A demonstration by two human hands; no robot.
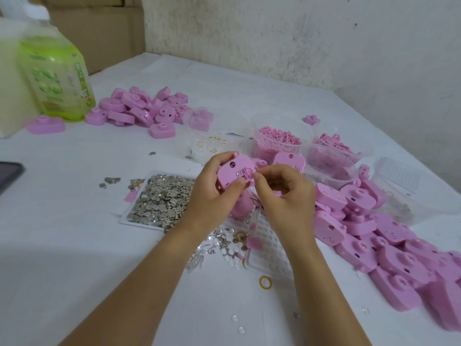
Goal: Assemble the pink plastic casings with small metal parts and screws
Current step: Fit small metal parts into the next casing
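L hand (212, 196) grips pink casing (233, 171); R hand (287, 196) pinches at its middle; green bottle (57, 78) label too blurred to read

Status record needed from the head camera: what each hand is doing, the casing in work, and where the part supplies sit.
left hand: holds one pink casing, raised above the table
right hand: thumb and forefinger pinched at the casing's open recess; anything between them is too small to tell
metal parts tray: on the table, left of the hands
loose small parts: scattered between the forearms
near casing pile: right of the hands
far casing pile: far left, beside green bottle
pellet tub: behind the hands
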